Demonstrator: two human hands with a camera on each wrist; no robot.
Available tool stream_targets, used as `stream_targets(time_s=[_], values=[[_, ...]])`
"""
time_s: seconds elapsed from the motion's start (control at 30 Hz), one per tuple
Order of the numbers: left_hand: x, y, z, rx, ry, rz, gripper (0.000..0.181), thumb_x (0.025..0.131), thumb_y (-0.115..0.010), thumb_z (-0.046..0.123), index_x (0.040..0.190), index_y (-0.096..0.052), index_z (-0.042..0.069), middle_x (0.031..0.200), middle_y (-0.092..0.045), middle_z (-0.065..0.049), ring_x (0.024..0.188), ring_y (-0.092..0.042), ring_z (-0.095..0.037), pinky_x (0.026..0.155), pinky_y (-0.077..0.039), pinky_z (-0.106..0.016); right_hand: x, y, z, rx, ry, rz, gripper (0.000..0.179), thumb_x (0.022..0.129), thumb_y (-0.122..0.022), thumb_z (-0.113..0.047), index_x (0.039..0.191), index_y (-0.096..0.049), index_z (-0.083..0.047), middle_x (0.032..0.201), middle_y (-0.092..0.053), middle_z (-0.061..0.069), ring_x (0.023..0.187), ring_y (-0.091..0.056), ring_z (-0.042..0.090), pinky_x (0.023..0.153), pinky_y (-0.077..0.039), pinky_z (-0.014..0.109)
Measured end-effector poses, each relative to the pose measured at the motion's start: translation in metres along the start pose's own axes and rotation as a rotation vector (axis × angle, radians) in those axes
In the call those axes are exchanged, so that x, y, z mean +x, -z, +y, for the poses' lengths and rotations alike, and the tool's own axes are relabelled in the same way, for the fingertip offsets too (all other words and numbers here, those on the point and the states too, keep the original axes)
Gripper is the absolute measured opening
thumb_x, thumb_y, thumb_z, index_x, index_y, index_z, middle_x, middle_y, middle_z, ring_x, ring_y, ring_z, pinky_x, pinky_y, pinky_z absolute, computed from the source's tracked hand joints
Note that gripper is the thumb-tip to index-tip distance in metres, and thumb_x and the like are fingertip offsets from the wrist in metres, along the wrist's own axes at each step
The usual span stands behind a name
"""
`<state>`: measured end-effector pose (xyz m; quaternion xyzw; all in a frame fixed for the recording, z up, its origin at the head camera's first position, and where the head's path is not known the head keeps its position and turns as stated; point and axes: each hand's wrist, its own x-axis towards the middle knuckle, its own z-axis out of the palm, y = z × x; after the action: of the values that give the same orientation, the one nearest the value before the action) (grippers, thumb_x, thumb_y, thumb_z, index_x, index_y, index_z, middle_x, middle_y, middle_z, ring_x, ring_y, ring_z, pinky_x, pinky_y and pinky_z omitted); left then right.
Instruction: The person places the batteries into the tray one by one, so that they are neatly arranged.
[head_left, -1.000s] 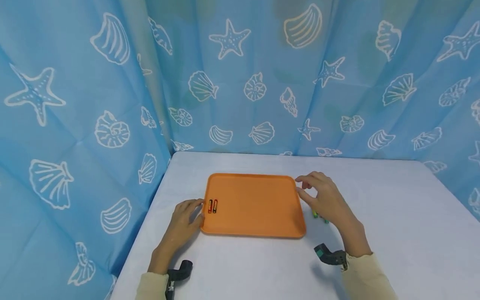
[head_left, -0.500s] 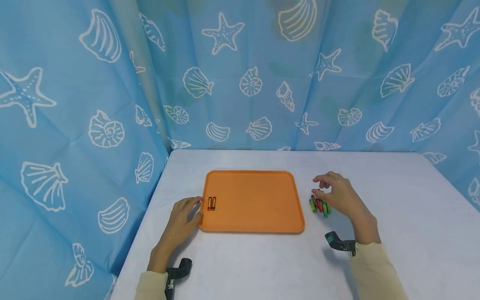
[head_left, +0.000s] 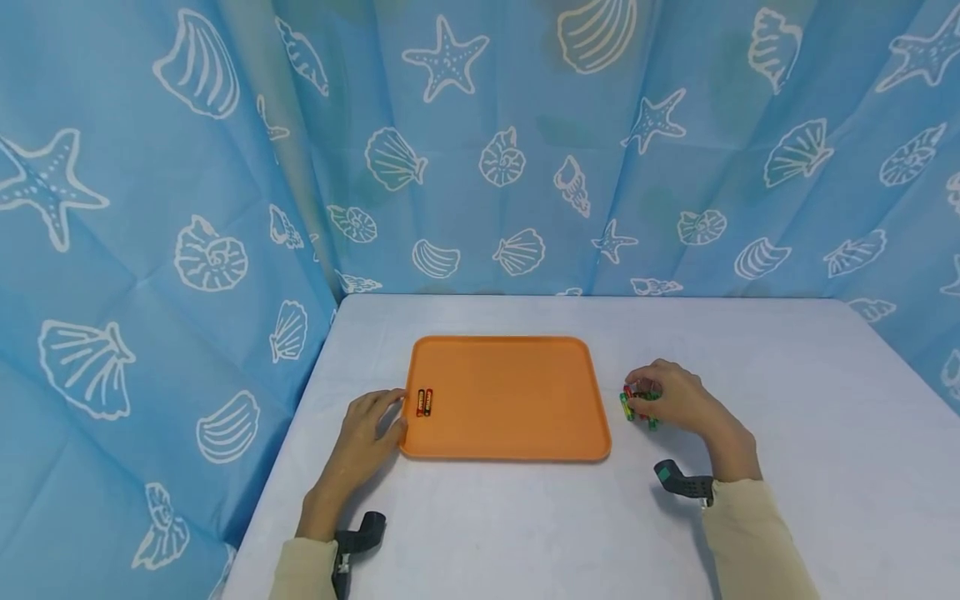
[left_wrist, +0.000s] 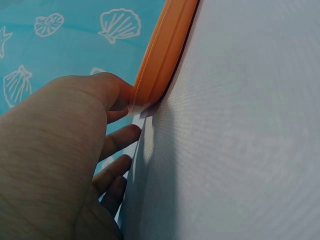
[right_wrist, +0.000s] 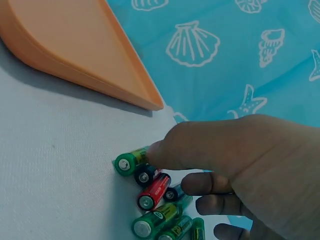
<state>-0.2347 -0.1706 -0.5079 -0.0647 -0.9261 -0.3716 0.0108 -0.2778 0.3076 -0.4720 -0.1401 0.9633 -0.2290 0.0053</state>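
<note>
In the head view an orange tray [head_left: 510,400] lies on the white table, with two red-and-black batteries [head_left: 424,402] side by side near its left edge. My left hand [head_left: 367,433] rests at that edge; in the left wrist view its thumb touches the tray's rim [left_wrist: 162,55] and the other fingers are loosely bent. To the right of the tray, my right hand [head_left: 678,400] reaches down over a small pile of batteries. The right wrist view shows its thumb at a green battery [right_wrist: 131,161], beside a red battery [right_wrist: 155,191]. The index finger is hidden, so I cannot tell whether it pinches one.
More green batteries [right_wrist: 157,220] lie in the pile below the right hand's fingers. Blue curtains [head_left: 480,167] with white shells and starfish hang behind the table and along its left side. Each wrist wears a dark camera mount, such as the right one [head_left: 682,482].
My right hand has moved right from the tray's edge to the battery pile and lowered its fingers into it. The left hand stays at the tray. The head view has shifted slightly.
</note>
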Motion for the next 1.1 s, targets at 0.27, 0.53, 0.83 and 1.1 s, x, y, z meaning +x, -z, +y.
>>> stream_targets(time_s=[0.27,0.53,0.83,1.1], values=[[0.0018,0.0015,0.0014,0.007,0.001,0.004,0.050,0.101,-0.057,0.030,0.149,-0.048,0.020,0.151,-0.040,-0.010,0.144,-0.027,-0.030,0.114,-0.029,-0.059,0.0000,0.0018,-0.0003,-0.017,-0.015,-0.055,0.034,0.085,-0.077,-0.022,0.116,-0.071,-0.009,0.103,-0.059,0.009,0.097,-0.053,0.031,0.079,-0.043,0.058],[0.0027,-0.0005,0.0008,0.010,0.000,0.012,0.050,0.101,-0.058,0.029,0.148,-0.048,0.020,0.151,-0.040,-0.010,0.144,-0.028,-0.031,0.114,-0.030,-0.059,0.0000,-0.0012,-0.0008,-0.028,-0.060,-0.083,0.041,0.081,-0.078,-0.018,0.119,-0.069,-0.009,0.107,-0.058,0.013,0.103,-0.050,0.035,0.085,-0.042,0.064],[0.0018,-0.0025,-0.0021,0.001,-0.018,0.024,0.049,0.100,-0.059,0.026,0.148,-0.049,0.019,0.150,-0.042,-0.011,0.143,-0.028,-0.032,0.113,-0.031,-0.060,0.0006,-0.0039,0.0011,-0.012,-0.069,-0.044,0.042,0.083,-0.080,-0.026,0.119,-0.069,-0.007,0.104,-0.058,0.010,0.097,-0.052,0.031,0.080,-0.047,0.054],[0.0016,-0.0027,-0.0015,0.009,-0.016,0.026,0.049,0.100,-0.058,0.027,0.148,-0.049,0.019,0.150,-0.041,-0.010,0.143,-0.028,-0.032,0.113,-0.030,-0.060,0.0014,-0.0041,-0.0024,0.018,-0.037,0.023,0.041,0.085,-0.078,-0.023,0.119,-0.067,-0.002,0.097,-0.059,0.008,0.091,-0.052,0.028,0.080,-0.051,0.047]])
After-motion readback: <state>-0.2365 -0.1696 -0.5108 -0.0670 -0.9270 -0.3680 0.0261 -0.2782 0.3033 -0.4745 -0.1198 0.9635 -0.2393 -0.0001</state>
